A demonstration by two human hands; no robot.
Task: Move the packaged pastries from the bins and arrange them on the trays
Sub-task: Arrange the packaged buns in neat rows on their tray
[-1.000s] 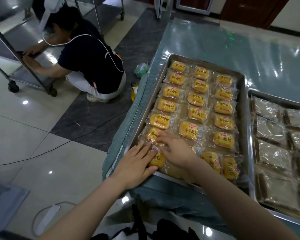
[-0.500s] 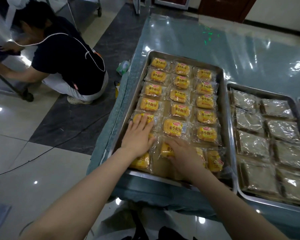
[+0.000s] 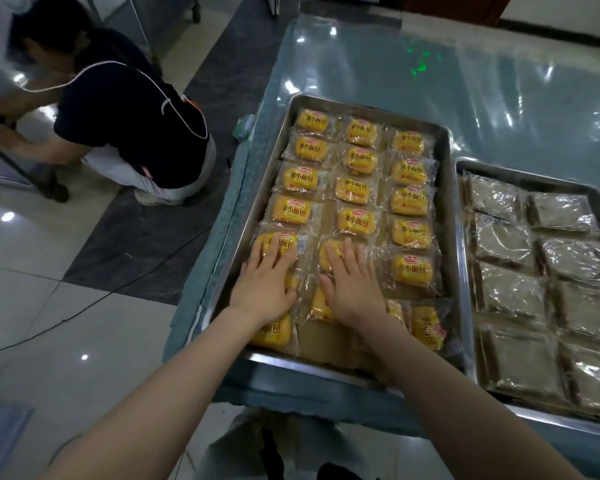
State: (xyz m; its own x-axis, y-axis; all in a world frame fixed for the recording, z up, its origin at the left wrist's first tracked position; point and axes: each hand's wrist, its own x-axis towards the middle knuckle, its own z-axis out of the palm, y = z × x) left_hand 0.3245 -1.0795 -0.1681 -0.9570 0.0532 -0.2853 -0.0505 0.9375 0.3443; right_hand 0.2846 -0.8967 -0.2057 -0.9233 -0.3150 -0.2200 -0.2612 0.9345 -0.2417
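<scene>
A steel tray (image 3: 448, 216) on the table holds several yellow packaged pastries (image 3: 354, 220) laid in three columns. My left hand (image 3: 265, 282) lies flat, fingers straight, on the near pastries of the left column (image 3: 284, 241). My right hand (image 3: 352, 282) lies flat on the near pastries of the middle column (image 3: 323, 303). Two more packs (image 3: 426, 325) stand crooked in the tray's near right corner. A pack (image 3: 272, 332) peeks out below my left wrist. No bin is in view.
A second steel tray (image 3: 548, 181) at the right holds several brown packaged pastries (image 3: 510, 292). The table (image 3: 430, 74) is covered in shiny film. A person (image 3: 125, 119) crouches on the floor at the left by a wheeled rack (image 3: 21, 168). A cable (image 3: 84, 306) crosses the floor.
Both hands have slid farther up the tray, the right one from the near edge onto the middle column. The camera has shifted, showing more of the right tray.
</scene>
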